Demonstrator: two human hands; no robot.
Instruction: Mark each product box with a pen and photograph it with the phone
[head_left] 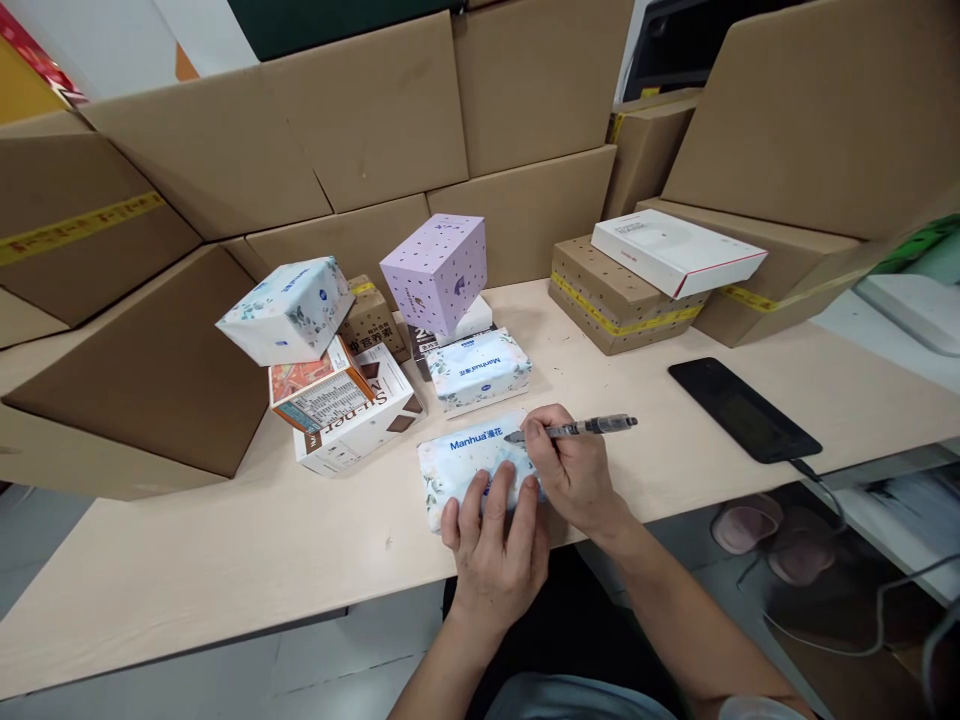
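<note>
A tissue pack (465, 455) printed "Manhua" lies flat near the table's front edge. My left hand (499, 540) rests on its lower part, fingers spread and pressing on the wrapper. My right hand (574, 470) is closed around a pen (592, 427), held nearly level. Its tip is over the pack beside the blue lettering; whether it touches the wrapper I cannot tell. Just behind lies a second tissue pack (480, 368) of the same kind. My right hand partly covers the first pack's right end.
On the left, another tissue pack (285, 305) tops an orange box (322, 390) and a white box (367, 415). A purple box (439, 265) sits tilted behind. At right are a brown carton (600, 300), a white flat box (675, 245) and a cabled phone (742, 408). Cardboard (360, 130) walls the back.
</note>
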